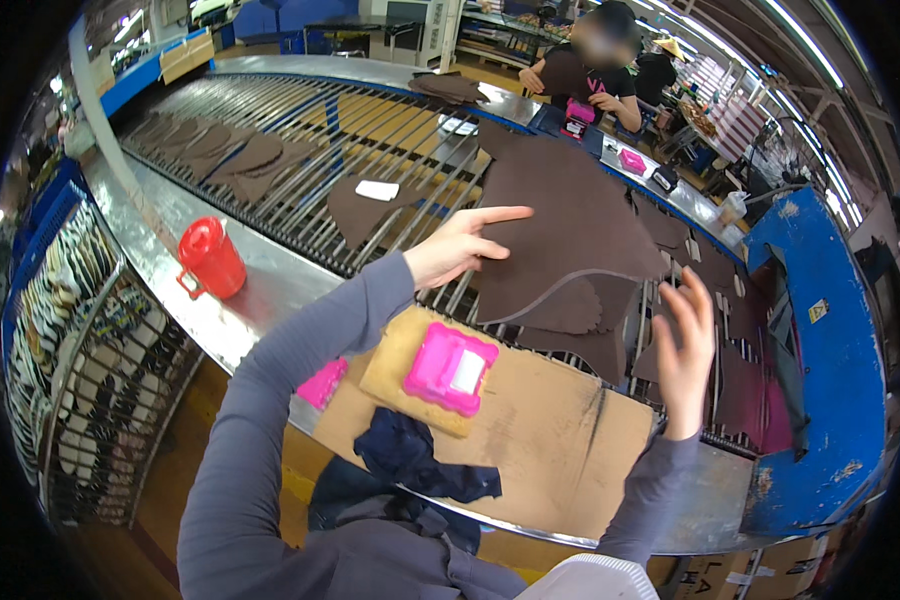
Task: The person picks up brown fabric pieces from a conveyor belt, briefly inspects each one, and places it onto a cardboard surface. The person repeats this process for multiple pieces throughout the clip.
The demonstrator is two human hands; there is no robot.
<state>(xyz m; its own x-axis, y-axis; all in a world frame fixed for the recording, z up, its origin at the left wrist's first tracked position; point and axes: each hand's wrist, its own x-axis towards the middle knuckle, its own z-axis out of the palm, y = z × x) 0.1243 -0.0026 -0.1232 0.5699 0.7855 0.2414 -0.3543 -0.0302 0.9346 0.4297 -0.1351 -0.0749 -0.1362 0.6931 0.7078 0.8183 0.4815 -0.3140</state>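
My left hand (452, 246) reaches over the left edge of a large dark brown sheet (570, 205) of flexible material. Its index finger and thumb are stretched apart; whether they touch the sheet I cannot tell. Off the sheet's lower right corner, my right hand (686, 345) is raised with its fingers spread and nothing in them. The sheet lies over the metal bars of a roller conveyor (300, 105), with more brown cut pieces (565, 305) under its near edge. Nearer me, a bright pink moulded block (452, 368) with a white label rests on a tan pad (385, 372).
A dark navy cloth (410, 455) lies on a cardboard sheet (560, 440) at the near edge. A red lidded jug (211, 258) stands on the metal ledge at left. To the right is a blue machine housing (830, 330). A person (595, 80) works across the conveyor.
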